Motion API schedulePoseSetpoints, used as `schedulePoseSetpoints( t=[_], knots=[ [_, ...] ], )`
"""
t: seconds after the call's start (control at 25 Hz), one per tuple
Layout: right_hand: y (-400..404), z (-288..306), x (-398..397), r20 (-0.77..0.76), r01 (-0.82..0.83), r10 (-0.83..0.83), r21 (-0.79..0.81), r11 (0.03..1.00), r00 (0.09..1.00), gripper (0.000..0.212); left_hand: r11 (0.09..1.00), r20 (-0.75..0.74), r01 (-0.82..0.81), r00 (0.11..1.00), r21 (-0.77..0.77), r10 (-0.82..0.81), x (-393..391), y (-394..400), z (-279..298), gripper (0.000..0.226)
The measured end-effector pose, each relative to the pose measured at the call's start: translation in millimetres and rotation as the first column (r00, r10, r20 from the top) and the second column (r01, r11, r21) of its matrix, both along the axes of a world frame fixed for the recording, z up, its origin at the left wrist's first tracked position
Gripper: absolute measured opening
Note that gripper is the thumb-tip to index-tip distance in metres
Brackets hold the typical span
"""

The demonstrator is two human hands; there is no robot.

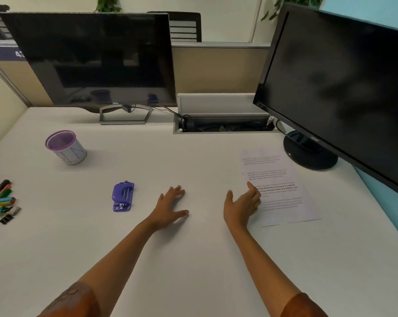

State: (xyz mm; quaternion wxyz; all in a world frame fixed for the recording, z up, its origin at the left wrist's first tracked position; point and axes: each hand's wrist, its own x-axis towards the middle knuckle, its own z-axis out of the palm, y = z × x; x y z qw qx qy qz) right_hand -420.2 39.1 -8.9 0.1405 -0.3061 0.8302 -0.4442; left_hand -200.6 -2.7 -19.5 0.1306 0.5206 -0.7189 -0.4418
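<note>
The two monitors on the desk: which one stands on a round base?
The right monitor, behind the printed sheets: its base is a round black disc. The left monitor stands on an open angular metal frame.

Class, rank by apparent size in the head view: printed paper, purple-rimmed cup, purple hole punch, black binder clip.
Largest to smallest:
printed white paper sheet
purple-rimmed white cup
purple plastic hole punch
black binder clip

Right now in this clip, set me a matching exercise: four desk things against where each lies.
Things: 1 cup; 2 hole punch; 3 printed sheets; 4 pens.
Places: a at the fingers of the right hand; b far left edge of the desk; c just left of the left hand; d back left, standing alone.
Pairs: 1-d, 2-c, 3-a, 4-b.
</note>
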Motion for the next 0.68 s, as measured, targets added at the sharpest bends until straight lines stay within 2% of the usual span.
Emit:
schedulePoseSetpoints(
  t=[0.08,0.2,0.28,0.36,0.44,0.48,0.6,0.68],
  knots=[
    [-5,-2,27,-0.056,-0.156,0.158,0.033,0.987,0.986,0.06,0.991,-0.086,-0.134,0.987,0.013,0.135,7,3,10,0.057],
    [-6,-9,69,-0.101,-0.364,0.373,0.099,0.926,0.922,0.055,0.923,-0.176,-0.364,0.923,-0.122,0.341,22,3,26,0.032],
    [-3,-14,94,-0.083,-0.461,0.472,0.123,0.879,0.878,0.054,0.811,-0.266,-0.548,0.829,-0.206,0.492,37,3,36,0.021],
    [2,-21,110,-0.086,-0.549,0.566,0.163,0.82,0.82,0.057,0.659,-0.344,-0.705,0.706,-0.262,0.619,58,0,42,0.016],
    [5,-28,116,-0.113,-0.571,0.603,0.221,0.79,0.79,0.059,0.565,-0.332,-0.784,0.62,-0.256,0.711,81,-5,42,0.02],
    [6,-30,117,-0.128,-0.561,0.599,0.241,0.792,0.791,0.058,0.552,-0.287,-0.802,0.597,-0.227,0.749,91,-8,40,0.029],
    [7,-31,119,-0.182,-0.537,0.589,0.266,0.801,0.788,0.054,0.589,-0.12,-0.803,0.596,-0.089,0.794,113,-16,33,0.061],
    [9,-30,121,-0.226,-0.528,0.588,0.275,0.804,0.777,0.052,0.602,-0.049,-0.798,0.601,-0.002,0.797,119,-22,31,0.07]
  ],
)
